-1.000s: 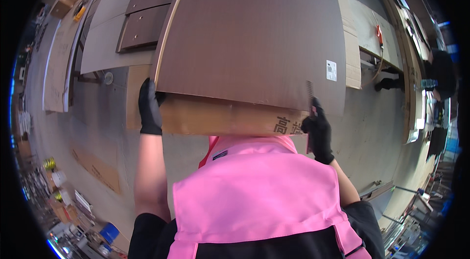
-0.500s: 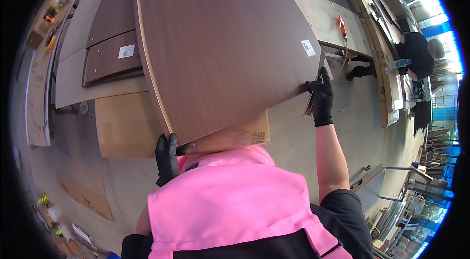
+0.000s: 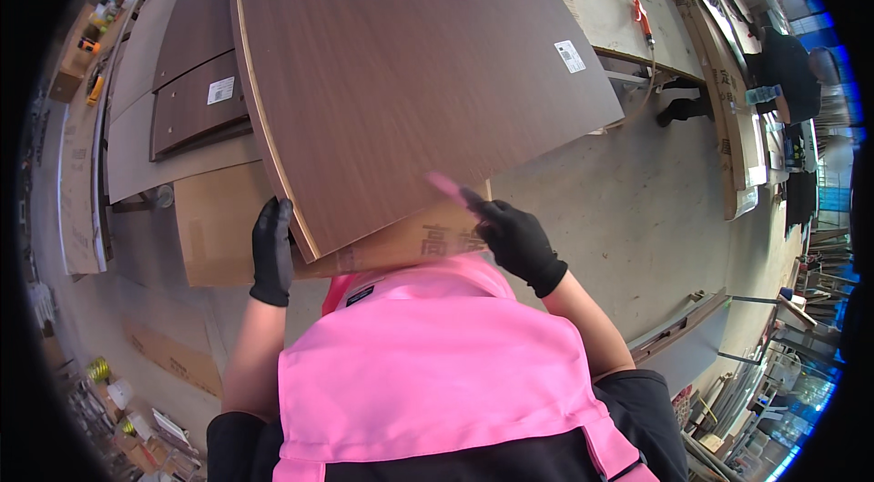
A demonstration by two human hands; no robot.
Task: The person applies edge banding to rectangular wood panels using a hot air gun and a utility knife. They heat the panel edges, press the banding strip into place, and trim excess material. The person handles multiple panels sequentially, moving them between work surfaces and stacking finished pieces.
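Note:
A large dark brown wood-grain panel (image 3: 410, 72) lies in front of me, with a light unfinished strip along its left edge and a white label near its right corner. My left hand (image 3: 271, 250), in a black glove, holds that left edge close to the near corner. Over the panel's near edge, my gloved right hand (image 3: 519, 241) grips a slim pinkish tool (image 3: 445, 186). Motion smears the tool, so its exact kind is unclear. Under the panel's near side sits a brown cardboard sheet or box (image 3: 223, 232).
More brown panels (image 3: 196, 109) lie to the left on the work surface. A red-orange air gun (image 3: 643, 20) with a hose rests on a table at the right. Beyond it a person (image 3: 790, 77) in dark clothes stands by a cardboard-edged bench (image 3: 728, 118). A shelf bench (image 3: 82, 163) runs along the left.
My right hand has left the panel's right corner and come left and nearer, with the pinkish tool over the panel. The left hand has shifted slightly left and up along the edge.

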